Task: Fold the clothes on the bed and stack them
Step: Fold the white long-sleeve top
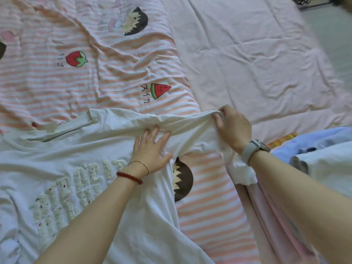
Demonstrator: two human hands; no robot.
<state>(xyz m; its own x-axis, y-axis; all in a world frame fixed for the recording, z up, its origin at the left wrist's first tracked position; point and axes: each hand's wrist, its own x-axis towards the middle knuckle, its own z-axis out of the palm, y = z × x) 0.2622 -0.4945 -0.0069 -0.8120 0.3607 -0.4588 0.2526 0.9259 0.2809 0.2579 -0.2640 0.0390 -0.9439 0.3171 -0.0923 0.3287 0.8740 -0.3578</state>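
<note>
Bedspread (114, 77) bears shirt (85, 149); right fingers (219, 119) pinch its sleeve (190, 126).

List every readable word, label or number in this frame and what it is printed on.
"スイカ": beside the watermelon print on the striped quilt.
"イチゴ": beside the strawberry print on the same quilt.
Raised textured lettering on the white T-shirt: seen at a slant, not readable.
No numbers or brand labels visible.
</note>
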